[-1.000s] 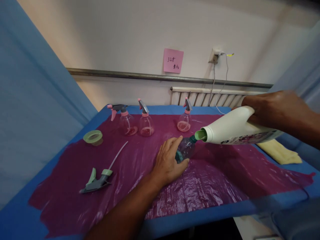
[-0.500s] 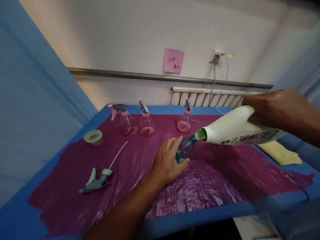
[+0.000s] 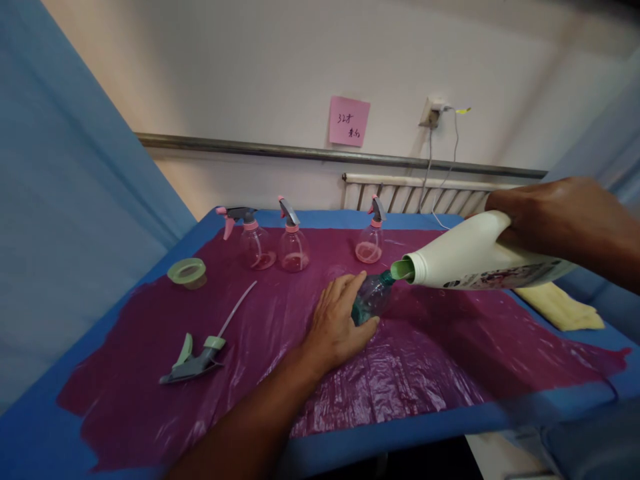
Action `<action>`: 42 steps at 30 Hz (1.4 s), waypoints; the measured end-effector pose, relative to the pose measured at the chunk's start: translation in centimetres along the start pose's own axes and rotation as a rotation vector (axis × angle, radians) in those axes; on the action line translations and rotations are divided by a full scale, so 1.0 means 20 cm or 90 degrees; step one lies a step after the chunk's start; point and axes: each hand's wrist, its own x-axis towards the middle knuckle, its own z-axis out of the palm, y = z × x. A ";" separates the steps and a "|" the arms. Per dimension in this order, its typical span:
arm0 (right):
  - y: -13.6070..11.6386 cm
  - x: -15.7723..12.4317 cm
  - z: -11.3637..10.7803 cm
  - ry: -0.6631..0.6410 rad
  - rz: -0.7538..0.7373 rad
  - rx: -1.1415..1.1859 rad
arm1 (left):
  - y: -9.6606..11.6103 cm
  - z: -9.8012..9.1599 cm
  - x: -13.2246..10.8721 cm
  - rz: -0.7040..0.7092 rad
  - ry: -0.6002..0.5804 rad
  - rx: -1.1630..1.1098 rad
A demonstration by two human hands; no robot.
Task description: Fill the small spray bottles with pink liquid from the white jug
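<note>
My left hand is wrapped round a clear spray bottle without its head, tilted to the right, with some greenish liquid low inside. At its green neck rests the spout of a large cream jug, tipped nearly level. My right hand grips the jug's handle from above; its fingers are partly hidden behind the jug. A grey and light-green spray head with a thin dip tube lies on the purple plastic sheet, left of my forearm.
Three clear spray bottles with pink collars, one of them here, stand at the back, each with a little pinkish liquid. A pale green tub sits at left. A folded yellow cloth lies at right. Blue curtains hang at the sides.
Both hands, the jug and the bottle hold nearly the same pose. The greenish liquid in the bottle looks slightly more spread out; the view has shifted very little.
</note>
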 end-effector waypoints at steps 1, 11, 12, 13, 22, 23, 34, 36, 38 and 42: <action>0.00 0.00 0.00 0.000 -0.003 0.004 | 0.00 0.00 0.00 0.001 0.000 0.000; 0.01 0.00 0.01 0.000 -0.013 -0.005 | 0.01 -0.01 0.00 0.000 -0.004 -0.003; 0.01 0.00 0.01 0.000 -0.017 -0.005 | 0.00 0.00 0.00 0.002 0.000 -0.003; 0.01 0.00 0.01 0.001 -0.021 -0.005 | 0.00 0.00 0.00 0.005 0.003 -0.003; 0.00 0.00 -0.02 -0.009 -0.020 -0.014 | -0.01 0.01 0.00 0.018 0.015 -0.003; 0.00 0.00 -0.02 -0.009 -0.020 -0.015 | -0.01 0.01 0.00 0.018 0.014 -0.002; 0.01 0.01 -0.02 -0.009 -0.018 -0.014 | -0.01 0.00 0.00 0.011 0.006 -0.001; 0.01 0.01 -0.02 -0.006 -0.022 -0.015 | -0.01 0.00 0.00 0.009 0.005 -0.004; 0.01 0.01 -0.02 -0.004 -0.022 -0.015 | -0.01 0.00 -0.01 0.010 0.006 -0.005; 0.01 0.01 -0.02 -0.010 -0.021 -0.006 | -0.01 0.01 0.00 0.013 0.010 -0.001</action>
